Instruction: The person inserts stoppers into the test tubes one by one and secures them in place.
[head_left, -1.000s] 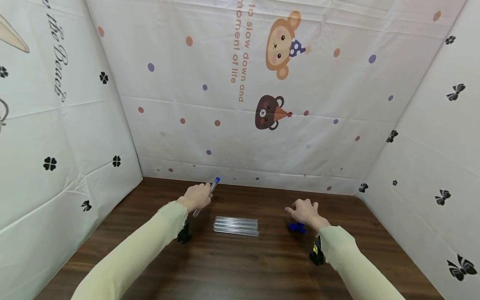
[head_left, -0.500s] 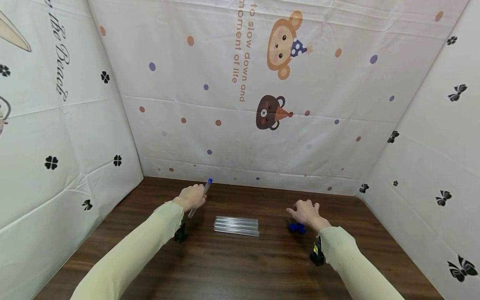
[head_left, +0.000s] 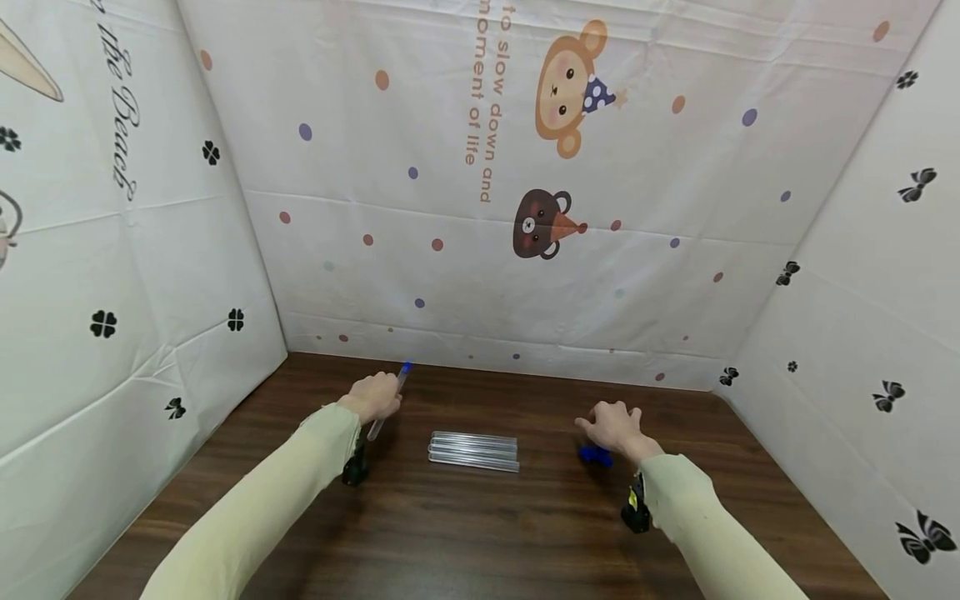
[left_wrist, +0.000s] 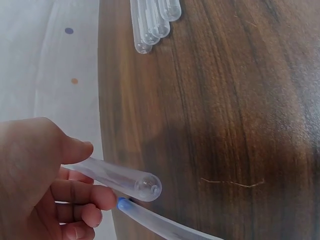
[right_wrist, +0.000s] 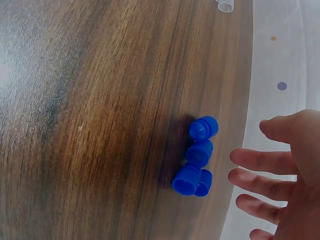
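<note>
My left hand pinches a clear test tube between thumb and fingers; its rounded end faces the left wrist camera. The tube's blue cap shows past the fingers in the head view. Below it, another test tube with a blue cap lies on the table in the left wrist view, covered by my hand and sleeve in the head view. At the right, my right hand hovers with fingers spread and loose beside several loose blue caps, holding nothing.
Several clear test tubes lie side by side in the middle of the brown wooden table. Printed white cloth walls rise at the back and both sides.
My left hand has moved left and slightly toward me, carrying the capped test tube away from the row of tubes. The right hand stays in place over the caps.
</note>
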